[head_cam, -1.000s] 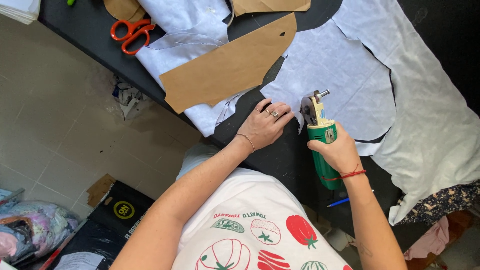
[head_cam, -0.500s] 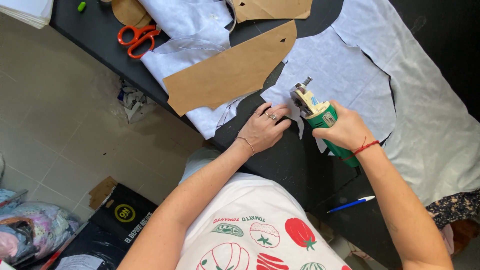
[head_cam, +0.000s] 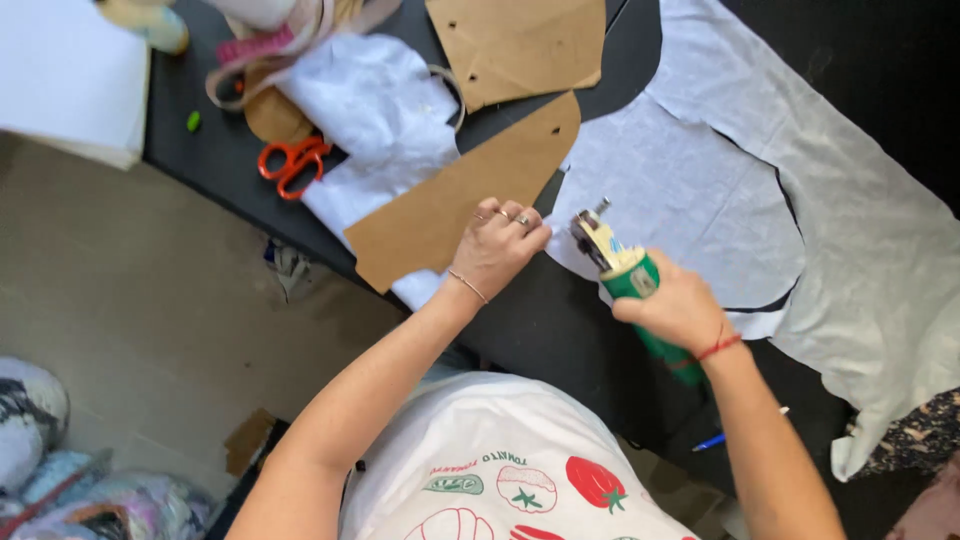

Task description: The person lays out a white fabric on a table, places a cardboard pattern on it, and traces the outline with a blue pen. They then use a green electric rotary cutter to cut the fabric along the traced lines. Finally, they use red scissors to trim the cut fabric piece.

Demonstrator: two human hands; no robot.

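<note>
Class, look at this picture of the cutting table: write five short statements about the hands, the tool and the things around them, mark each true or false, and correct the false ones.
1. The right hand grips a green cutter. True.
2. The left hand holds the scissors. False: the scissors lie apart on the table; the hand rests at the edge of a cardboard pattern.
3. The scissors have orange handles. True.
4. The fabric is dark red. False: it is pale grey-white.
5. A blue pen lies near the table's edge, by the right arm. True.
</note>
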